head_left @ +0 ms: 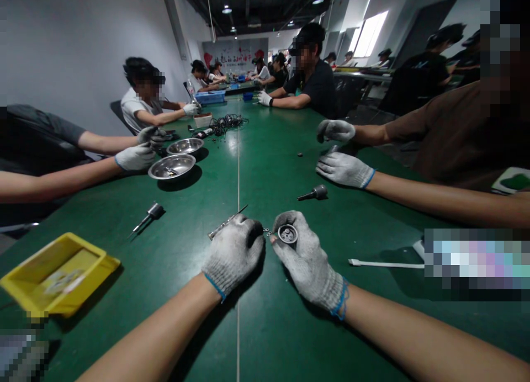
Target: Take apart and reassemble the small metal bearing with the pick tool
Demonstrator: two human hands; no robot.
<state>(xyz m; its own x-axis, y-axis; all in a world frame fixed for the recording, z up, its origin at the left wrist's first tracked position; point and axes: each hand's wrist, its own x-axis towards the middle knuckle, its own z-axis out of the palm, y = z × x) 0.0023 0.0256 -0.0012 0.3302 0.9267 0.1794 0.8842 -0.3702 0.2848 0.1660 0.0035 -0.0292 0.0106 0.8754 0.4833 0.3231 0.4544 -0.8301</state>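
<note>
My left hand [236, 247], in a grey-white knitted glove with a blue cuff, is closed over the table. From beneath its knuckles sticks out a thin, pointed metal tool [226, 223], its tip angled up and to the right. My right hand [304, 255], gloved alike, grips a round metal cup-shaped part [287, 234] with its open face towards me. Small round pieces, possibly gears, show inside that part. Between my two hands lie a few tiny metal rings [267, 232], close to both sets of fingertips.
A yellow bin [25, 274] with small pale pieces stands at the left. Shafted metal parts lie to the left [151, 216] and right [317, 192]. Metal bowls [171, 166] sit farther off. A white cable [385, 264] lies at the right. Gloved co-workers work along both sides.
</note>
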